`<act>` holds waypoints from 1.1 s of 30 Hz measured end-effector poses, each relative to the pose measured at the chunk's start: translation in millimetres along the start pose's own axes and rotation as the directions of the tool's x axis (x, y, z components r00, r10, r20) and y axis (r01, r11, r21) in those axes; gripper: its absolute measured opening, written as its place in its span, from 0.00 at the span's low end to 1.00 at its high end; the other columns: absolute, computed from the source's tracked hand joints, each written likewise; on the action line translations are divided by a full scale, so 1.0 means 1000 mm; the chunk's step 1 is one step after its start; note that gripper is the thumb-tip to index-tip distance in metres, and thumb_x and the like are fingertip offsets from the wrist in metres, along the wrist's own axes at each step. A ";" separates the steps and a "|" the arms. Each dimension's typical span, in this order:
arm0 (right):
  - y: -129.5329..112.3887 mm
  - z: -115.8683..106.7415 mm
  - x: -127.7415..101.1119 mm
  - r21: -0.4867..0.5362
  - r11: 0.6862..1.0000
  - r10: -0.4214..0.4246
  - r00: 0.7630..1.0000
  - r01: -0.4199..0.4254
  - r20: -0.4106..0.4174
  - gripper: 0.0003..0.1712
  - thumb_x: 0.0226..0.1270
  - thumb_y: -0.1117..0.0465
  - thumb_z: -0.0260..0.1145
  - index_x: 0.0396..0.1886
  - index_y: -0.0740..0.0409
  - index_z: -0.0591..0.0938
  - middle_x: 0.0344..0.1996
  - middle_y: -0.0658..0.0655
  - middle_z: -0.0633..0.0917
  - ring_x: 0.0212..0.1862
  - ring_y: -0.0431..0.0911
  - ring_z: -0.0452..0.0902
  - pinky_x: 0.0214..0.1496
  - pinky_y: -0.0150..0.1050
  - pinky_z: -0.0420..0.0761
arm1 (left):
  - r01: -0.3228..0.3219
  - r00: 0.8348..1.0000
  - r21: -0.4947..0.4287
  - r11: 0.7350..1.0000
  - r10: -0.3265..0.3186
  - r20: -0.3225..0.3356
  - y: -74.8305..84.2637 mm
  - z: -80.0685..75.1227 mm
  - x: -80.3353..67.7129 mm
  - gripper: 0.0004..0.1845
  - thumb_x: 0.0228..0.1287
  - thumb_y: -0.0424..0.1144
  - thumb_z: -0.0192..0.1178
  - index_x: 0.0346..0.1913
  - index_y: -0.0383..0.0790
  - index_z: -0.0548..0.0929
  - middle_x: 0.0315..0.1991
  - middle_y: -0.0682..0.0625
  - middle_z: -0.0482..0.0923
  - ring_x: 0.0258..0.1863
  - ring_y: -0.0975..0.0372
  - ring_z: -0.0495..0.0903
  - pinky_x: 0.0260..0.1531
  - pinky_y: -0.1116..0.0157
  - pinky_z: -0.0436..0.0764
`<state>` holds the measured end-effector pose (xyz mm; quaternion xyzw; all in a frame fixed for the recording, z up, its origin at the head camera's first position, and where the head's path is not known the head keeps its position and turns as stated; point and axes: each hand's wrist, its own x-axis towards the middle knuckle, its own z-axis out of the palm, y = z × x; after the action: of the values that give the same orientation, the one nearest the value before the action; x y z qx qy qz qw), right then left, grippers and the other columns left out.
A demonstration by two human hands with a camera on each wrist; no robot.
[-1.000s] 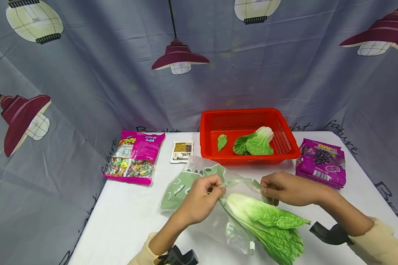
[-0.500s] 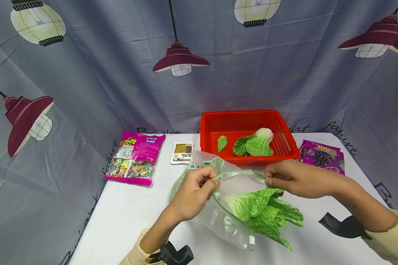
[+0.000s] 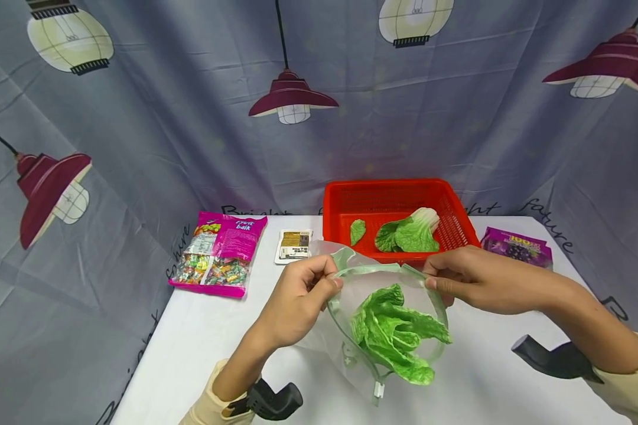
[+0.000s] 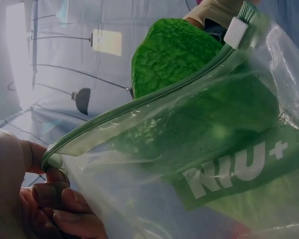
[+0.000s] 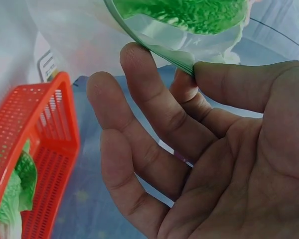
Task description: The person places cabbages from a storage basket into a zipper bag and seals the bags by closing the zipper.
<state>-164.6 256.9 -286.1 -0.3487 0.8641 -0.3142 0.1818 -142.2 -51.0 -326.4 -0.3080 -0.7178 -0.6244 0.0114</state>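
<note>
Between both hands a clear zip bag point(image 4: 154, 184) with a green rim and a white slider point(image 4: 236, 33) is held up with its mouth wide. My left hand point(image 3: 299, 300) pinches the rim on the left side. On the right, my right hand point(image 3: 478, 280) pinches the rim between thumb and forefinger, its other fingers loosely bent in the right wrist view. A leafy green cabbage point(image 3: 396, 333) sits inside the bag, its leaf tips sticking out past the mouth. Its pale base is hidden within the bag in the head view.
Behind the bag stands a red basket point(image 3: 345, 189) with a smaller cabbage point(image 3: 417, 230) and a loose leaf point(image 3: 357, 232). A pink candy bag point(image 3: 218, 254) and a small flat packet point(image 3: 293, 246) lie left; a purple grape package point(image 3: 517, 248) lies right, partly behind my right hand.
The cabbage has slid deeper into the bag, its pale base going out of sight. Both hands have risen slightly and spread apart, widening the mouth.
</note>
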 end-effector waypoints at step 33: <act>-0.045 -0.025 0.013 -0.117 0.977 -0.205 0.946 0.180 -0.253 0.08 0.73 0.65 0.59 0.38 0.45 0.77 0.25 0.44 0.78 0.27 0.40 0.72 0.27 0.35 0.72 | -0.133 0.989 0.111 0.985 0.140 -0.049 0.051 -0.031 0.022 0.09 0.61 0.31 0.52 0.23 0.42 0.70 0.17 0.52 0.64 0.16 0.61 0.59 0.15 0.65 0.58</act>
<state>-164.3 232.6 -238.8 -0.3945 0.8560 -0.3336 0.0173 -147.8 -67.7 -265.5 -0.3375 -0.7268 -0.5912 0.0910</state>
